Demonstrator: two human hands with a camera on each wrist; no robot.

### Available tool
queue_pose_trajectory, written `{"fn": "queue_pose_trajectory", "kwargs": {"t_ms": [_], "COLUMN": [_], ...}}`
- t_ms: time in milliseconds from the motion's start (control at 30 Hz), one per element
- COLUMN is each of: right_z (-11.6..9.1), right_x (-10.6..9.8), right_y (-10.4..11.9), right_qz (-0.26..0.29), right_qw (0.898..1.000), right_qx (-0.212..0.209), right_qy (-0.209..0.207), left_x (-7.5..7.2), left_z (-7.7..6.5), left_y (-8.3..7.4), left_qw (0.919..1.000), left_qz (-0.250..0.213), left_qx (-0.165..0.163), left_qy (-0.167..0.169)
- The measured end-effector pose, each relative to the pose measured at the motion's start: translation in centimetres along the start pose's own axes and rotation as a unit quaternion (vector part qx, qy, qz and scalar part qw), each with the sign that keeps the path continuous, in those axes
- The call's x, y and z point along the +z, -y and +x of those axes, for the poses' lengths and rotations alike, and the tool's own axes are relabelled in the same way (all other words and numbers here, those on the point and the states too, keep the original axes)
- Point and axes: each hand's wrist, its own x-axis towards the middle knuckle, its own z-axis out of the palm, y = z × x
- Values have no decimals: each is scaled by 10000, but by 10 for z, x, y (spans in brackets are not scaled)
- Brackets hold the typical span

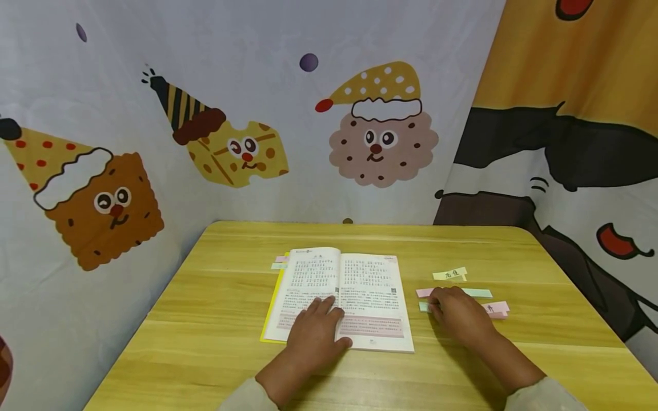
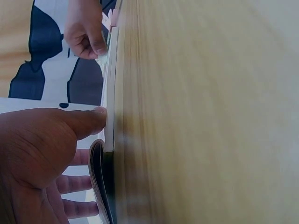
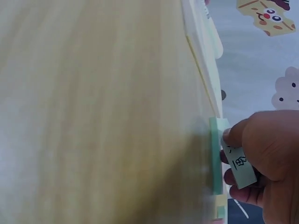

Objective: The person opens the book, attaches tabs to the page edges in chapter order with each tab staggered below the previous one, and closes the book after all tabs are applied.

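An open book [image 1: 370,285] with printed text lies on the table, its yellow cover showing along the left edge. My left hand [image 1: 316,331] rests on the lower part of the pages near the fold, fingers extended and thumb on the lower edge. To the right of the book, my right hand [image 1: 460,314] is over several paper strips. Its thumb and fingers pinch a pale green sticky note [image 3: 240,168] with handwriting, beside a thicker green pad of sticky notes [image 3: 216,154]. A green strip [image 1: 478,293] and a pink written strip [image 1: 497,309] stick out from behind that hand.
A pale yellow written strip [image 1: 449,274] lies farther back on the wooden table [image 1: 205,319]. Pink and green tabs [image 1: 280,262] stick out from the book's left edge. A cartoon-printed curtain [image 1: 257,45] hangs behind the table.
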Motion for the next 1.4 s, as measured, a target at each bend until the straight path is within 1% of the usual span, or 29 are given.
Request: {"fn": "queue_pose_trajectory", "kwargs": {"t_ms": [167,233,367,500,700,1033,1400], "right_z": [2,4,7,12,19,34,50], "right_x": [-5,-7,-8,-5,-1,8,20], "right_y": [1,2,4,7,14,16,16], "right_qz": [159,231,295,199,243,532,734], "right_qw": [9990,9986,9990,9997,9997,9982,9968], "right_qx": [211,226,96,-81,-62,192,234], "right_qy": [350,422,331,78,-83,202,195], "left_x": [0,0,0,1,0,0,5], "left_z": [0,-1,-1,0,0,1,2], "left_y": [0,0,0,1,0,1,3], "left_qw": [10000,10000,10000,10000,10000,10000,9999], "left_qz": [-34,-38,-39,-18,-38,-69,-143], "left_qx": [-6,-11,-14,-10,-29,-38,-86], "left_qy": [30,33,18,4,22,-17,11]}}
